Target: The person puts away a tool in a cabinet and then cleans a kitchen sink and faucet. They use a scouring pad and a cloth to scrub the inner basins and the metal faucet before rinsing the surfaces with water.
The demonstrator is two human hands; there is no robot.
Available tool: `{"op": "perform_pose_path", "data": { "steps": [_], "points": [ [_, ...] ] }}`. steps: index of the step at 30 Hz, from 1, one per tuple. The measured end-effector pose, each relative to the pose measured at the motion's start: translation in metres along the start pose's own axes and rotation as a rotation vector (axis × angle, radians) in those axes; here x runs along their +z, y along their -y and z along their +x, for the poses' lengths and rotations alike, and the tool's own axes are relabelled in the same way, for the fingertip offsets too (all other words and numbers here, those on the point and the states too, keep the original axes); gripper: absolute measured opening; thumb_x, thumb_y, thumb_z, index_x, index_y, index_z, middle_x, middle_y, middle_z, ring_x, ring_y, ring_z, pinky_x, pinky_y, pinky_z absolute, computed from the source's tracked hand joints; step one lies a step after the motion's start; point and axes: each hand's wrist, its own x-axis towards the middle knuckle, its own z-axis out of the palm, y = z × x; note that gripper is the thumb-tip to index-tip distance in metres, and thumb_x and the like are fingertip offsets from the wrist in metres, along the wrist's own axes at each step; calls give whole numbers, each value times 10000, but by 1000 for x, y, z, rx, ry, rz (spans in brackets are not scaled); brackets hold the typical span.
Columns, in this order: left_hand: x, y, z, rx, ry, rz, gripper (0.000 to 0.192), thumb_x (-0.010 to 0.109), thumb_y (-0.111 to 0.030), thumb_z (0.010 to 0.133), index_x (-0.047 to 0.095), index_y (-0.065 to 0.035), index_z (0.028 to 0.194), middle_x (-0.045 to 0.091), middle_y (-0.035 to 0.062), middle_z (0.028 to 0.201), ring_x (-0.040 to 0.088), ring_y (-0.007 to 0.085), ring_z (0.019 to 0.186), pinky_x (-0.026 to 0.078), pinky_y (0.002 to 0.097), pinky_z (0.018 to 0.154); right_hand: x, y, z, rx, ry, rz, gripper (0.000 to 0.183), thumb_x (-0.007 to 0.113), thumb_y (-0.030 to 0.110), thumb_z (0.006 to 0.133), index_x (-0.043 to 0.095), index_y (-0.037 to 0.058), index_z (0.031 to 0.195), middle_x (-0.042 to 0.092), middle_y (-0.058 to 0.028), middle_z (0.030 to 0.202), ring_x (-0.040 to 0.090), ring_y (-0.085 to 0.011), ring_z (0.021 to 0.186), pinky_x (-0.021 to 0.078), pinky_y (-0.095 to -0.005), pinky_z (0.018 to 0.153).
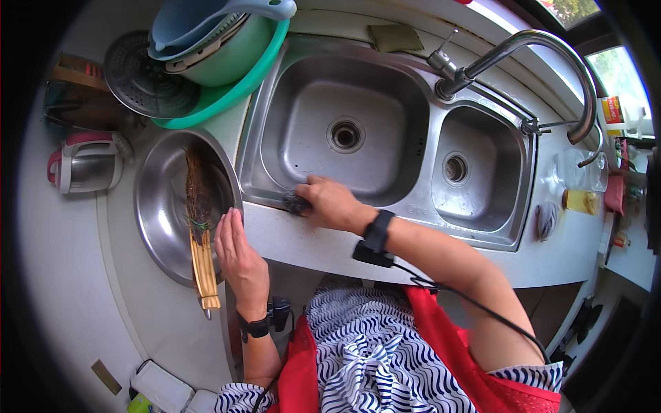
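Note:
My right hand (333,204) grips a dark, tangled scouring pad (296,202), probably steel wool, at the front left rim of the large sink bowl (304,129). The hand is slightly blurred. To its left, my left hand (240,253) lies with straight fingers against the near right rim of a round stainless steel basin (155,206). Its thumb is hidden. A brush with a split-bamboo handle (205,268) and dark brown bristles lies across the basin, its handle end over the front rim. A green scrap clings to its middle.
Behind the basin, a skimmer (150,77) and stacked colanders sit in a green tub (217,106). A curved faucet (555,38) rises behind the smaller sink bowl (477,165). A grey cloth (546,220) and a jar (581,201) stand right; a red-and-white kettle (90,162) is left.

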Motion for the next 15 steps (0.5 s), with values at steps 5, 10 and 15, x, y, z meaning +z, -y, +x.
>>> {"op": "perform_pose_path", "data": {
  "steps": [5,10,15],
  "points": [
    [-3,12,-4,-30,10,16,458,474,96,860,486,38,1315,535,191,1289,498,367,1212,408,443,1019,35,42,72,2,-4,30,326,714,150,736,614,63,1034,585,-175,1024,594,-364,1000,501,-450,845],
    [-11,-3,-8,59,-112,-113,372,556,75,844,563,45,1215,592,182,1186,576,354,1082,467,427,927,48,52,94,-7,-156,73,335,708,150,748,599,86,1058,580,-168,1048,592,-376,1009,501,-444,863],
    [7,1,-34,86,-22,-338,230,565,110,813,638,51,1024,641,163,987,641,330,853,533,390,747,26,27,61,-44,34,41,335,727,162,728,639,94,1044,582,-153,1015,600,-361,986,498,-438,855]
  ]
}}
